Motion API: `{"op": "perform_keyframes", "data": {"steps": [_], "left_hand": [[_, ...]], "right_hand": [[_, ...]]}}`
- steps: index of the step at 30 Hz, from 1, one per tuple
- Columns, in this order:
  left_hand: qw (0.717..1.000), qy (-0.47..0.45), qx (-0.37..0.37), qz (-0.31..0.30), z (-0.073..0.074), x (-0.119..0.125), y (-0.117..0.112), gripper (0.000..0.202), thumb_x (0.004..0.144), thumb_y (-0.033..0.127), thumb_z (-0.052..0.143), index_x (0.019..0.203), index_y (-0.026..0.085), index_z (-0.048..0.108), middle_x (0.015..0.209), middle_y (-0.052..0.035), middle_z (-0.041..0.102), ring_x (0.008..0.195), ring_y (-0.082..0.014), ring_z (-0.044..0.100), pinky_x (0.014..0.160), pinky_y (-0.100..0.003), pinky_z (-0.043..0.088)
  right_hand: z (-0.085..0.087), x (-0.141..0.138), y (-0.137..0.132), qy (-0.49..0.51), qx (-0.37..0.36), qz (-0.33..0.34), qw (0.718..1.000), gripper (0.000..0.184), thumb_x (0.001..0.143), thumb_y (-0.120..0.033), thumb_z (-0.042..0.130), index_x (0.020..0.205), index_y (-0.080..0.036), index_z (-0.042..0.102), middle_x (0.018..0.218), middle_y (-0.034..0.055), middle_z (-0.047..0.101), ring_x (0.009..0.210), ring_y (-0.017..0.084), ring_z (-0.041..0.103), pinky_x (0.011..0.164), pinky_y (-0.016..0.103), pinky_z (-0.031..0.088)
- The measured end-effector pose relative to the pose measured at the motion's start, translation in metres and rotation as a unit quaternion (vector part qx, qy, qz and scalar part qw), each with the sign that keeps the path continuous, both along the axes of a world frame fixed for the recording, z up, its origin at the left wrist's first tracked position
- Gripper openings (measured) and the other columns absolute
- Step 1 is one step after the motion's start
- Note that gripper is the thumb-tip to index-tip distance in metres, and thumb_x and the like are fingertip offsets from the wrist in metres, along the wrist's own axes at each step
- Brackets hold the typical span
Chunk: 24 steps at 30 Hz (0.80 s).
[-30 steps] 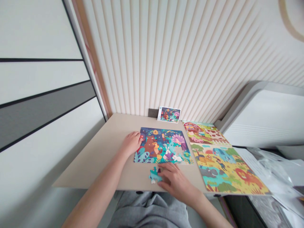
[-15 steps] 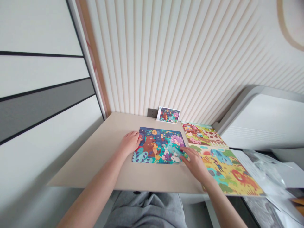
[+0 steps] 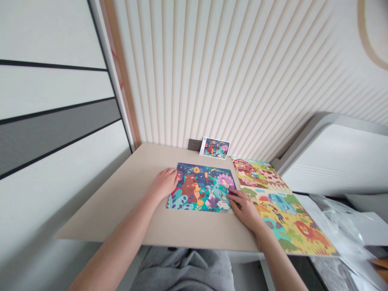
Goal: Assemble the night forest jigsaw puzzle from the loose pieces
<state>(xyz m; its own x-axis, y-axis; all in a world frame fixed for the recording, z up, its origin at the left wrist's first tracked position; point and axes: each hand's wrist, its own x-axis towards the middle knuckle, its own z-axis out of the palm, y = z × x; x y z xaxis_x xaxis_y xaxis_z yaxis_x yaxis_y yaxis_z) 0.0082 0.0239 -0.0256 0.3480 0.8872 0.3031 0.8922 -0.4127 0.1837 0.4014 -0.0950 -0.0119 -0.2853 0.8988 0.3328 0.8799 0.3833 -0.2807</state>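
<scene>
A colourful forest-animal jigsaw puzzle (image 3: 201, 187) lies flat on a beige table (image 3: 136, 194). My left hand (image 3: 165, 182) rests on the puzzle's left edge with its fingers curled down against it. My right hand (image 3: 244, 206) lies at the puzzle's lower right corner, fingertips pressing on the pieces there, fingers stretched out. Neither hand holds a loose piece that I can see.
A small reference picture card (image 3: 214, 147) leans against the ribbed wall behind the puzzle. Two larger finished animal puzzles (image 3: 281, 206) lie to the right, reaching past the table edge. A white cabinet (image 3: 336, 157) and clear plastic bags (image 3: 342, 226) sit further right.
My right hand carried a teal puzzle piece from the table's front edge up to the puzzle's lower right area and now presses there. The left hand has stayed put.
</scene>
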Motion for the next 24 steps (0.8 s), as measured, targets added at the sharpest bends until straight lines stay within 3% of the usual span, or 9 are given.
{"op": "perform_keyframes", "data": {"steps": [24], "left_hand": [[1.0,0.004,0.005,-0.002,0.0,0.0,0.0,0.032,0.104,0.032,0.045,0.125,0.019,0.065,0.134,-0.0132,0.065,0.125,-0.0277,0.058,0.111,-0.041,0.041]], "right_hand": [[0.009,-0.011,-0.006,-0.041,0.029,0.01,0.999,0.038,0.101,-0.025,0.048,0.132,-0.032,0.07,0.137,0.0083,0.068,0.13,0.028,0.061,0.114,0.057,0.036]]}}
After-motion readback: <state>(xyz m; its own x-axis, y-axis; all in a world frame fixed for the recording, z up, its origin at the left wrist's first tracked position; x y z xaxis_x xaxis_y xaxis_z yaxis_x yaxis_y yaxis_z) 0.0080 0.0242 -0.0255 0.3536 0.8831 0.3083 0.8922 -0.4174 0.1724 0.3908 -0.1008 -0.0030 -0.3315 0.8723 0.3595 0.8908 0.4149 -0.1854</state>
